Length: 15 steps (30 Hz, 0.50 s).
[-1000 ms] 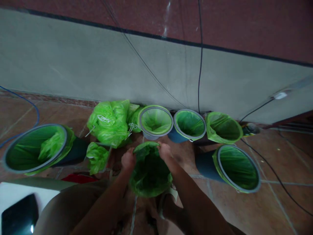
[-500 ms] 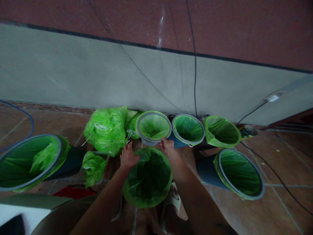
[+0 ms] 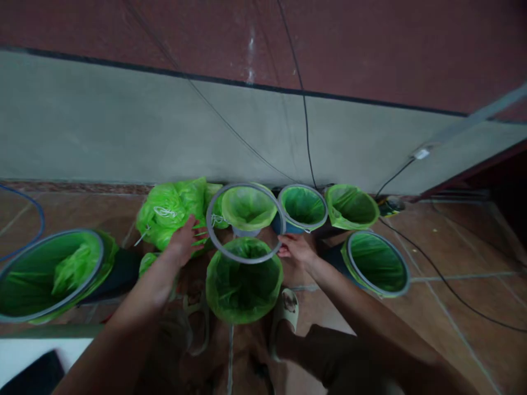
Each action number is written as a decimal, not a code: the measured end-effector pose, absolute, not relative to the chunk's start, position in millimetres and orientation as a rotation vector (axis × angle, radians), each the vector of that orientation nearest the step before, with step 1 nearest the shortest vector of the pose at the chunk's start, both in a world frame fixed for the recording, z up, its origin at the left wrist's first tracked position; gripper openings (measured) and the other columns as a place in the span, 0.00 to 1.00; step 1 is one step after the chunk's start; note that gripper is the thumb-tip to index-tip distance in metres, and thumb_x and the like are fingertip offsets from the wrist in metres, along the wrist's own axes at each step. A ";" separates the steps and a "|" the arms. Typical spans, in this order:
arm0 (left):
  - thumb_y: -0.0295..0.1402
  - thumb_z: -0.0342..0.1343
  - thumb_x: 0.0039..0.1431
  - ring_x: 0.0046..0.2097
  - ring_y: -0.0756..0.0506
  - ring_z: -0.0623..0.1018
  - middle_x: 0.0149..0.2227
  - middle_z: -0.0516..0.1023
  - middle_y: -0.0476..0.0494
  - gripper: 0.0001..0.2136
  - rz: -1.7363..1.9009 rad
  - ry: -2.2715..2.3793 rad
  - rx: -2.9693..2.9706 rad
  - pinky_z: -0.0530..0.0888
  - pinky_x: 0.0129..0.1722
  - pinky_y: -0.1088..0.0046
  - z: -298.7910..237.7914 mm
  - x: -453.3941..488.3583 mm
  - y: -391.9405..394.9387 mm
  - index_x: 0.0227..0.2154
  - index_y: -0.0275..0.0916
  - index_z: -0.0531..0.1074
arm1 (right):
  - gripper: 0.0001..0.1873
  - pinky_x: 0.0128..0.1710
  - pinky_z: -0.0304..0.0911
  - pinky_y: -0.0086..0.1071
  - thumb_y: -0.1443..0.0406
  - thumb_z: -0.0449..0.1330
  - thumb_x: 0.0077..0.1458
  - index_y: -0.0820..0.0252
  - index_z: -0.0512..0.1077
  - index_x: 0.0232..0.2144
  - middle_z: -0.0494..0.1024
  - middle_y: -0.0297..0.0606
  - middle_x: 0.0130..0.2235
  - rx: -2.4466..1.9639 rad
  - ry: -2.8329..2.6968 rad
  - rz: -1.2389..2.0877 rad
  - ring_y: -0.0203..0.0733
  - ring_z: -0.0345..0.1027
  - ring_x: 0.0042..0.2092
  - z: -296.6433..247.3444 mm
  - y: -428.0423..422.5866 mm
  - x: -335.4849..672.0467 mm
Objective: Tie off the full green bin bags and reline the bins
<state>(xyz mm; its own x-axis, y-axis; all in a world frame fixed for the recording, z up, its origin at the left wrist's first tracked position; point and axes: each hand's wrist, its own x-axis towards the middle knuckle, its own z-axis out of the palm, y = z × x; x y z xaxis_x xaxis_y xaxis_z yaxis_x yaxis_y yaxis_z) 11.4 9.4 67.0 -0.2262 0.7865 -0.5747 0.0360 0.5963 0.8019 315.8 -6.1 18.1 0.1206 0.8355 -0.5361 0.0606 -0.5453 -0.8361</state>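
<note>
Fingers of the right hand (image 3: 297, 250) were nearly closed, pinching the lower right edge of a grey ring (image 3: 247, 260). I found the left hand (image 3: 185, 240) open, its fingers spread and holding nothing. Its fingertips stood just beside the ring's left edge; from my remote station I could not tell whether they touched it. The right hand was therefore the nearer to the ring.

The ring, being round, had no long axis, though it showed widest from left to right. I judged it raised clear of the floor (image 3: 481, 296). Its near edge crossed, in view, the far part of the mouth of a green-lined bin (image 3: 246, 317). That bin stood below the hands, roughly midway between them, directly toward the wearer from the ring. I saw no grey ring on its lip.

Through the ring showed a pale bin (image 3: 249, 224), standing by the floor's far edge, along the wall (image 3: 144, 131). Right of it I noted a blue bin (image 3: 305, 225), then another lined bin (image 3: 354, 224); left of it, heaped green bags (image 3: 164, 206).

Well apart, a ringed bin (image 3: 408, 274) stood rightward, and a large bin (image 3: 101, 255) leftward, containing crumpled green plastic (image 3: 74, 269).
</note>
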 end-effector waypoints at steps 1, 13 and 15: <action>0.52 0.41 0.63 0.40 0.44 0.80 0.42 0.80 0.38 0.24 0.772 1.595 0.685 0.76 0.36 0.66 69.5 12.5 2.4 0.49 0.38 0.67 | 0.06 0.24 0.68 0.25 0.67 0.58 0.58 0.62 0.68 0.28 0.70 0.29 0.19 -1.769 -0.870 1.522 0.31 0.65 0.21 16.1 -22.8 323.3; 0.30 0.51 0.54 0.42 0.39 0.81 0.37 0.81 0.36 0.12 -0.013 1.812 1.667 0.73 0.41 0.67 4.8 44.3 -44.8 0.40 0.34 0.72 | 0.11 0.32 0.63 0.26 0.65 0.54 0.59 0.65 0.74 0.32 0.77 0.39 0.28 -2.337 -1.573 1.270 0.37 0.71 0.32 -34.9 -97.8 339.5; 0.30 0.50 0.56 0.45 0.37 0.80 0.41 0.81 0.33 0.12 -0.084 1.854 1.706 0.72 0.44 0.65 1.4 39.1 -46.4 0.41 0.34 0.72 | 0.12 0.36 0.64 0.29 0.65 0.54 0.59 0.67 0.75 0.32 0.79 0.45 0.33 -2.370 -1.662 1.224 0.41 0.72 0.37 -37.0 -98.2 332.9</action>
<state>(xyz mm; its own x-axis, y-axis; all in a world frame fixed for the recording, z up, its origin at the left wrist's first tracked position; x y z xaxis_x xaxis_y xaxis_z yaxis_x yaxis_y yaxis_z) 39.1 -46.4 1.4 0.0170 0.8832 -0.4686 0.9220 0.1675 0.3491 332.9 -98.2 -37.0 0.1376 0.7968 -0.5883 0.7980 -0.4411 -0.4107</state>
